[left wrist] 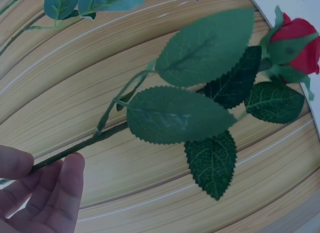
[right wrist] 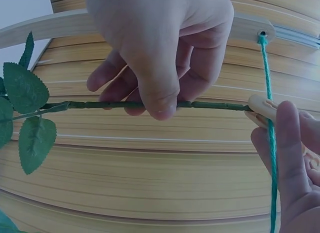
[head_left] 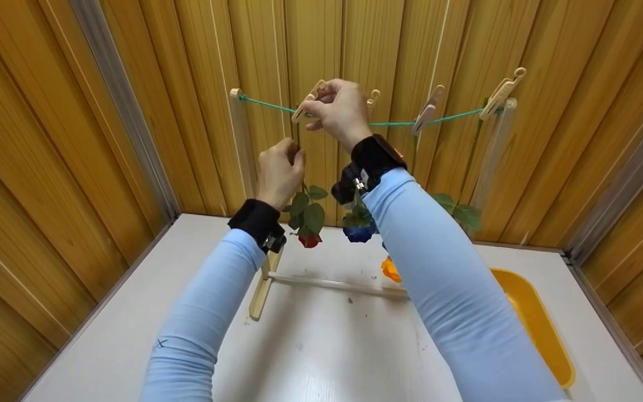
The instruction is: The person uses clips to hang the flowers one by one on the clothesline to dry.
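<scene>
Two hands are raised to a green cord point(head_left: 444, 118) strung between the posts of a small wooden rack point(head_left: 330, 284) that stands on the white bench point(head_left: 321, 346). The stem of a red rose point(head_left: 309, 239) is pinched by the left hand point(head_left: 279, 172), thumb against curled fingers, just below the cord; in the right wrist view the stem point(right wrist: 150, 105) is seen running under that thumb to the mouth of a clothespin. The flower hangs head down, its leaves point(left wrist: 175, 115) and red bud point(left wrist: 300, 43) shown close in the left wrist view, against the wooden wall. The beige clothespin point(head_left: 306, 104) on the cord is gripped by the right hand point(head_left: 341, 111), fingers curled round it; its tip touches the cord and the stem end point(right wrist: 262, 107). Three more clothespins are clipped along the cord, one partly hidden behind the right hand point(head_left: 373, 97), one further right point(head_left: 427, 109), one at the right post point(head_left: 501, 92). A blue rose point(head_left: 359, 231) and an orange flower point(head_left: 391, 269) hang head down near the red one, largely covered by the right sleeve. A yellow tub point(head_left: 539, 326) is set on the bench at the right; what is held in it cannot be told, as most of its inside is hidden by the sleeve.
</scene>
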The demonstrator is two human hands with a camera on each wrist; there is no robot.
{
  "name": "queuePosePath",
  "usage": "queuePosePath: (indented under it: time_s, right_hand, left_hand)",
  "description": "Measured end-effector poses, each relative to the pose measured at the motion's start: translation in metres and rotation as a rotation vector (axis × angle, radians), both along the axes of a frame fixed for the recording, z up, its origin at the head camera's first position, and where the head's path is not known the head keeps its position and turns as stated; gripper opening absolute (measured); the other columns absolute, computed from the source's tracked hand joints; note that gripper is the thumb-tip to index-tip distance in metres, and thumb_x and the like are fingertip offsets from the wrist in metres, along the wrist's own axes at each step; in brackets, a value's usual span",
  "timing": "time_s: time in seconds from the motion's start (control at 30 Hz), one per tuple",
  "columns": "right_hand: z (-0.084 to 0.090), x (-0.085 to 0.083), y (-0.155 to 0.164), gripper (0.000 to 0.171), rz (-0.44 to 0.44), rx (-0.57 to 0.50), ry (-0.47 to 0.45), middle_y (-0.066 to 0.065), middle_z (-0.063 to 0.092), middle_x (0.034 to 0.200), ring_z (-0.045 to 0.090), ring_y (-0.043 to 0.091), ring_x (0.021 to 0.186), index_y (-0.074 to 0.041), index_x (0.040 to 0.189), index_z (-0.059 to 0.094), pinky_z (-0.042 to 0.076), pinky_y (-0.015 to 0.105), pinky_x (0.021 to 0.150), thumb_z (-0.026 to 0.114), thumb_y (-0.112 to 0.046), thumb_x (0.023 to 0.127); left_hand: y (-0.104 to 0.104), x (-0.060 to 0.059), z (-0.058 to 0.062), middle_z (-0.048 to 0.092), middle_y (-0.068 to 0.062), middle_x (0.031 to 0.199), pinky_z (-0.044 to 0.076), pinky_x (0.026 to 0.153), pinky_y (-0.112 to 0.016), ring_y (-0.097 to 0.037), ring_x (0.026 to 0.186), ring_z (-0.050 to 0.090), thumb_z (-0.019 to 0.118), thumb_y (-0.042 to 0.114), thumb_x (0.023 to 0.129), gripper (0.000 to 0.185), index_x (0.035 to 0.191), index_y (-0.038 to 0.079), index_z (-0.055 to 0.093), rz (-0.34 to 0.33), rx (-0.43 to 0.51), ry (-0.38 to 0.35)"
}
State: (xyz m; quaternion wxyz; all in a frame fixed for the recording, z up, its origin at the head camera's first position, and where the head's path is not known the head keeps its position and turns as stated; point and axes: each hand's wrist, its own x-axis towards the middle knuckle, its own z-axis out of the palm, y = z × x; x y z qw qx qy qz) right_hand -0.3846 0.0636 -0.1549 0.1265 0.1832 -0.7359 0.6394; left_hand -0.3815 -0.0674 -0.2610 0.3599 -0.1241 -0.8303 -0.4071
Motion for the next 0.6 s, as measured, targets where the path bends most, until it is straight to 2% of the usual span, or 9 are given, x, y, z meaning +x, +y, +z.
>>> queuePosePath:
  time_s: [0.17,0.3,0.47,0.6]
  right_hand:
    - [0.0,0.0001,-0.0007,0.018,0.049,-0.042,-0.019,0.009,0.061,0.101,0.066,0.019,0.091,0.0,0.106,0.059,0.062,0.028,0.072,0.07,0.003,0.092]
    - [0.0013,0.001,-0.0022,0.022,0.076,-0.05,-0.039,0.009,0.059,0.102,0.065,0.019,0.091,-0.001,0.108,0.056,0.062,0.029,0.075,0.067,0.004,0.091]
    - [0.0035,0.0038,-0.0027,0.03,0.072,0.019,-0.049,0.012,0.06,0.11,0.067,0.023,0.1,0.002,0.119,0.055,0.061,0.028,0.08,0.068,0.002,0.093]
    - [0.0045,0.0044,-0.0007,0.03,0.057,0.074,-0.056,0.013,0.062,0.114,0.067,0.025,0.106,0.003,0.123,0.054,0.06,0.027,0.082,0.066,0.002,0.095]
  left_hand:
    - [0.0008,-0.0001,-0.0019,0.072,-0.019,0.088,0.053,0.069,-0.037,-0.029,0.076,0.067,0.06,0.002,0.1,0.012,0.095,-0.004,0.069,-0.003,-0.01,-0.008]
    - [0.0018,-0.0002,-0.0034,0.072,-0.019,0.091,0.055,0.074,-0.041,-0.032,0.081,0.069,0.058,0.003,0.099,0.011,0.097,-0.004,0.067,-0.008,-0.021,-0.03]
    - [0.0022,-0.001,-0.0039,0.071,-0.018,0.093,0.053,0.074,-0.041,-0.03,0.081,0.066,0.059,0.003,0.099,0.011,0.102,-0.004,0.066,-0.002,-0.012,-0.072]
    - [0.0033,-0.0016,-0.0032,0.071,-0.019,0.095,0.053,0.075,-0.04,-0.03,0.083,0.066,0.058,0.002,0.1,0.013,0.106,-0.005,0.066,-0.022,-0.012,-0.095]
